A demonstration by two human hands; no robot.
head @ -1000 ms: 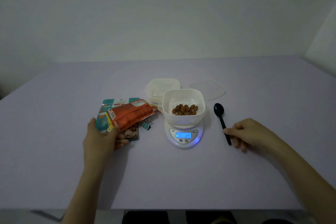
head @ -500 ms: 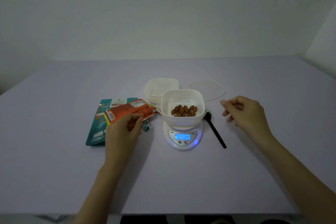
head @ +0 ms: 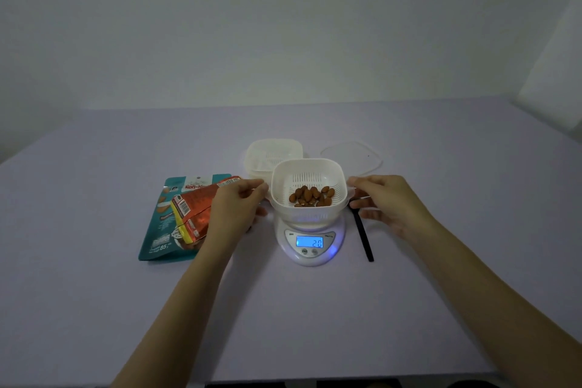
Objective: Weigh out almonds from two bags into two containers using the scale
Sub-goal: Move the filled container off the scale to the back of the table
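Note:
A white slotted container (head: 310,164) holding several almonds (head: 311,194) stands on the white scale (head: 327,257), whose lit blue display reads 20. My left hand (head: 233,208) is at the container's left rim and my right hand (head: 390,201) is at its right rim, thumb and fingers of each curled onto the edge. An orange almond bag (head: 195,208) lies across a teal almond bag (head: 160,230) to the left, partly hidden by my left hand. A second white container (head: 271,151) sits just behind the scale.
A clear lid (head: 352,156) lies at the back right of the scale. A black spoon (head: 365,239) lies on the table right of the scale, its bowl hidden under my right hand. The pale table stretches wide on all sides.
My left hand let go of the orange bag and my right hand left the spoon. Both hands moved inward to the sides of the container on the scale.

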